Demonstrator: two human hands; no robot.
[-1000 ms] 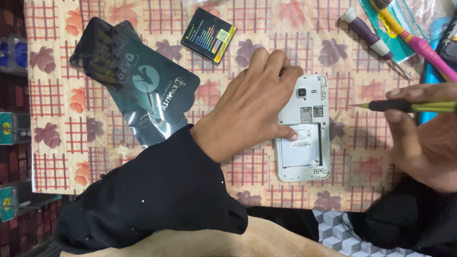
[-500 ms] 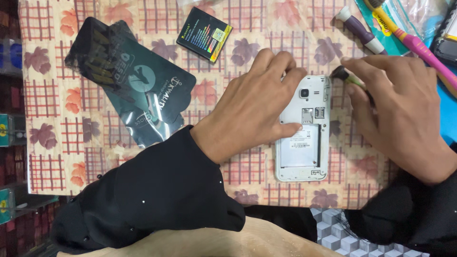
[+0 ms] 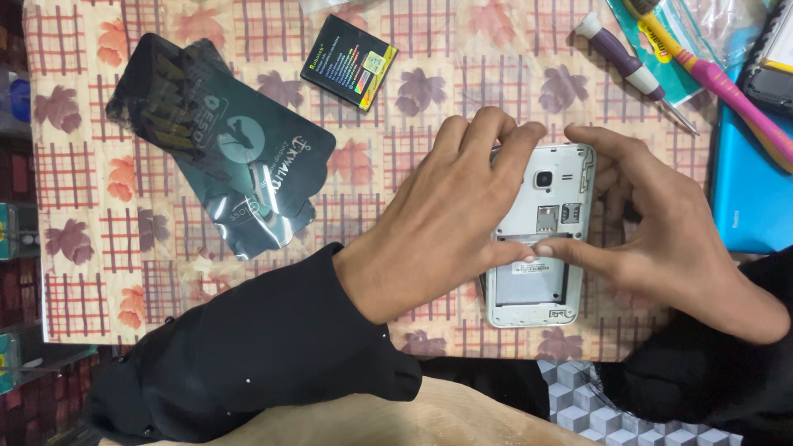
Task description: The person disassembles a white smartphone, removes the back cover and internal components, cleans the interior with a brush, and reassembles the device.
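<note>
From the head camera, your left hand (image 3: pixel 450 219) lies over the left edge of the white phone (image 3: pixel 541 235), which rests back-up with its cover off on the patterned tablecloth (image 3: pixel 99 165). The fingers curl over the phone's top left corner and the thumb presses into the open battery bay, so this hand is clamped on the phone. Your right hand (image 3: pixel 669 239) comes in from the other side: its index finger arches over the top right corner and its thumb meets the left thumb near the middle of the bay. It touches the phone; whether it truly grips, you cannot tell.

The phone's long axis runs away from you, camera end far, lower end near your body and free of both hands. Both hands are equally close.

Beyond your left fingers, well apart, lies a black battery (image 3: pixel 349 62). Further left of that hand sit dark foil pouches (image 3: pixel 223 177). Beyond your right hand lie a purple-handled screwdriver (image 3: pixel 632 70) and a pink tool (image 3: pixel 719 87), with a blue box (image 3: pixel 747 190) just right. Nothing stands between the hands and the phone.
</note>
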